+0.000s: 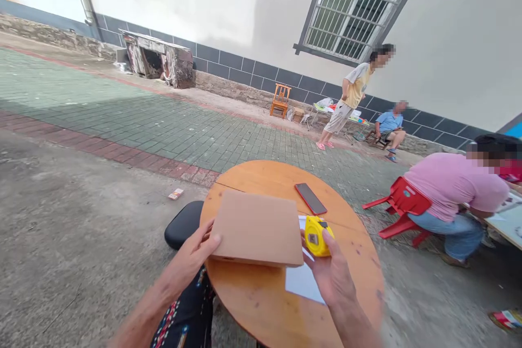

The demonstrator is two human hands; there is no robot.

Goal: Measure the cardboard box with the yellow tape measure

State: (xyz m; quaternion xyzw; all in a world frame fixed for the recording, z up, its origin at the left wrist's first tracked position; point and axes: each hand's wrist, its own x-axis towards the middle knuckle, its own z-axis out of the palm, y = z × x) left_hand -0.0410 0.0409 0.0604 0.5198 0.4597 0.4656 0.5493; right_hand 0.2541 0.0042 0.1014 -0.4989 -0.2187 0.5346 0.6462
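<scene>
A closed brown cardboard box [258,228] is above the round wooden table, its near side facing me. My left hand [199,247] grips the box's left edge, thumb on top and fingers partly hidden beneath it. In my right hand [330,272] is a yellow tape measure [318,235], held between thumb and fingers close to the box's right edge. Some of the right fingers are hidden behind the tape measure and the box. Under the box and right hand lies a white sheet of paper [304,284], partly covered.
The round wooden table [253,304] bears a red-edged phone [310,198] at its far right. A black case [183,223] sits left of the table. To the right, a person in pink [448,185] sits on a red plastic chair [411,201]. Two other people are near the wall.
</scene>
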